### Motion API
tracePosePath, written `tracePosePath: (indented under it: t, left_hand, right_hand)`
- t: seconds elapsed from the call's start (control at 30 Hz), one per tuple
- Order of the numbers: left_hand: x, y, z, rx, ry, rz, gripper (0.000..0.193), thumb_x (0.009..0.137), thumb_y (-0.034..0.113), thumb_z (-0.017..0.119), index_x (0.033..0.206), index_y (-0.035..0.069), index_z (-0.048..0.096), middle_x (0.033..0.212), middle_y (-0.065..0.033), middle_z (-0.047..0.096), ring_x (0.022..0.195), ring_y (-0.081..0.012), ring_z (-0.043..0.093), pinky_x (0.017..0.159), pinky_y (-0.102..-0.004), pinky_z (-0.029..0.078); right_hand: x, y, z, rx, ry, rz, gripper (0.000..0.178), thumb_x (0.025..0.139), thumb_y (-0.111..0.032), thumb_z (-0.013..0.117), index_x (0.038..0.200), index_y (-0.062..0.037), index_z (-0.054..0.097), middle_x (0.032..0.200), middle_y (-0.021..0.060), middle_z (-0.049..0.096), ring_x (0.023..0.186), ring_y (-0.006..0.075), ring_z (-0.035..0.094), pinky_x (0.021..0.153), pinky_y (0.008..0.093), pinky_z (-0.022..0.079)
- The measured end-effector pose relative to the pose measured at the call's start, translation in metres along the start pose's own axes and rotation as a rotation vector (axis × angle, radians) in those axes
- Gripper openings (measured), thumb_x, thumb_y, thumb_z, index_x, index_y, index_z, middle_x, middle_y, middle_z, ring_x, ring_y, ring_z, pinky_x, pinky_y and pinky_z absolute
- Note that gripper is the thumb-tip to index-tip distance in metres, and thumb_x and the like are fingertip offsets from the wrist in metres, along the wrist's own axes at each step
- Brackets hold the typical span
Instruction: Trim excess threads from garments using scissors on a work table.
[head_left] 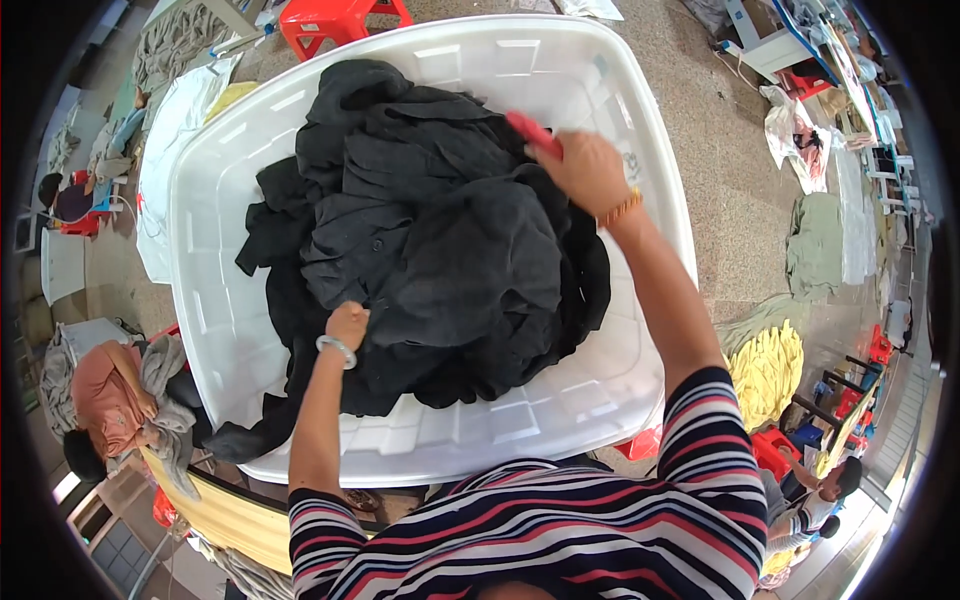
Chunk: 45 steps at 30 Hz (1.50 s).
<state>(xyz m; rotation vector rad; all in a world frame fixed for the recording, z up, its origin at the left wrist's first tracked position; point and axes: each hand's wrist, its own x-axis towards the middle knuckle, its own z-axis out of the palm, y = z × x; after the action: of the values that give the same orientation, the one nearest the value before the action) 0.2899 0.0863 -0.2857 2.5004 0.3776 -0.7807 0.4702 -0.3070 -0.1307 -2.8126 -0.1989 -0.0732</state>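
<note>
Here, my left hand (348, 324) clutches the black buttoned garment (455, 250) just ahead; my right hand (588, 172) grips a red tool (534, 134).

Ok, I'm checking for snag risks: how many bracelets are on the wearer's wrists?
2: a whitish, rounded bangle at the wrist of the left hand, and a narrow reddish-gold bracelet at the wrist of the right hand.

Crumpled black garments (450, 240) lie in a white tub (520, 430) near a red object (534, 134).
</note>
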Motion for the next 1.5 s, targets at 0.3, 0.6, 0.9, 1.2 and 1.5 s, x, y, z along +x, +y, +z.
tracePosePath:
  t: [0.3, 0.6, 0.9, 1.2, 1.5]
  left_hand:
    - [0.028, 0.135, 0.044, 0.057, 0.397, 0.621, 0.053, 0.085, 0.023, 0.061, 0.133, 0.01, 0.043, 0.14, -0.0126, 0.039, 0.13, -0.0312, 0.035, 0.106, -0.0435, 0.031]
    - [0.026, 0.102, 0.087, 0.076, 0.292, 0.499, 0.07, 0.087, 0.035, 0.059, 0.145, 0.01, 0.026, 0.15, -0.013, 0.024, 0.139, -0.0297, 0.022, 0.113, -0.0477, 0.016]
    - [-0.052, -0.024, 0.127, 0.043, 0.373, 0.221, 0.065, 0.088, 0.036, 0.057, 0.14, 0.007, 0.033, 0.143, -0.0138, 0.035, 0.131, -0.0329, 0.034, 0.108, -0.0462, 0.026]
    - [-0.076, -0.059, 0.093, -0.118, -0.006, -0.179, 0.053, 0.08, 0.019, 0.067, 0.127, 0.007, 0.048, 0.115, -0.0193, 0.058, 0.109, -0.0374, 0.052, 0.095, -0.0427, 0.041]
    - [-0.062, -0.096, 0.114, -1.048, 0.265, -0.356, 0.047, 0.082, 0.038, 0.069, 0.105, -0.003, 0.063, 0.096, -0.0135, 0.066, 0.087, -0.0195, 0.06, 0.084, -0.0303, 0.046]
  right_hand:
    - [-0.115, 0.011, 0.017, 0.258, -0.379, 0.249, 0.033, 0.084, -0.029, 0.065, 0.098, -0.0022, 0.05, 0.082, 0.0247, 0.061, 0.08, 0.0427, 0.06, 0.068, 0.0472, 0.046]
    - [-0.125, -0.042, 0.018, 0.195, -0.728, -0.066, 0.034, 0.083, -0.024, 0.065, 0.099, -0.0001, 0.048, 0.07, 0.0227, 0.061, 0.068, 0.0429, 0.059, 0.061, 0.0465, 0.047]
    - [-0.137, -0.098, 0.036, 0.002, -0.967, -0.484, 0.036, 0.081, -0.032, 0.065, 0.092, -0.0019, 0.05, 0.065, 0.0179, 0.061, 0.063, 0.0364, 0.062, 0.057, 0.0433, 0.049]
    - [-0.176, -0.153, 0.072, 0.057, -1.057, -0.68, 0.034, 0.078, -0.03, 0.066, 0.088, 0.0004, 0.054, 0.067, 0.0168, 0.064, 0.063, 0.0328, 0.065, 0.057, 0.0405, 0.052]
    - [-0.161, -0.142, 0.057, 0.036, -0.816, -0.571, 0.033, 0.078, -0.03, 0.066, 0.086, -0.0015, 0.053, 0.063, 0.0145, 0.063, 0.058, 0.0298, 0.065, 0.05, 0.0383, 0.051]
